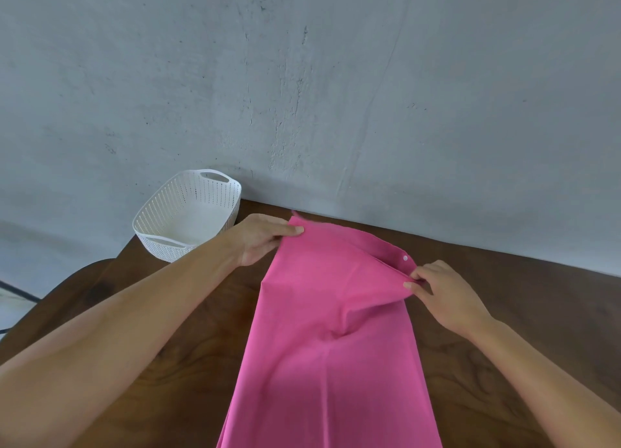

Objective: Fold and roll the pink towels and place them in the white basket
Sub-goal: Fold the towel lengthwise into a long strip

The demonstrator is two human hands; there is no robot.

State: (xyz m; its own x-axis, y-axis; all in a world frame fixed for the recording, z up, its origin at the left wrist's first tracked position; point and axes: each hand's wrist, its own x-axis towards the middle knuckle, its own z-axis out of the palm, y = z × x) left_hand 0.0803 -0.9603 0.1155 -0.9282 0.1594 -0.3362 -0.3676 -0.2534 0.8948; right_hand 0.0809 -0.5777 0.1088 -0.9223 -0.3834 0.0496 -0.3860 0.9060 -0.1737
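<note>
Left hand [258, 237], centre of frame, left of the cloth: thumb on top and fingers curled beneath, pinching the far left corner of the pink towel [332, 347]. Bare forearm entering from the lower left.

Right hand [443, 291], right of centre: fingertips and thumb pinching the far right corner, just below a small white snap button [405, 258] on the towel's edge. Bare forearm entering from the lower right.

Surface: dark brown wooden table [504, 330] with visible grain, filling the lower half of the frame, rounded corner at lower left, far edge set against the wall.

Room: grey plaster wall [302, 78], scuffed and hairline-cracked, filling the upper half. Dark cable [16, 293] at the far left edge, beyond the table.

Pink towel: laid on the table at lower centre. Long axis from the bottom edge of the frame up toward the wall. Near end cut off by the bottom edge. Far short edge slanting from upper left to lower right, held slightly raised between the two hands. Shallow pucker at mid-length.

White basket [161, 209]: perforated plastic, slot handle at each end, upright at the table's far left corner, just beyond the left hand, apart from the towel.
</note>
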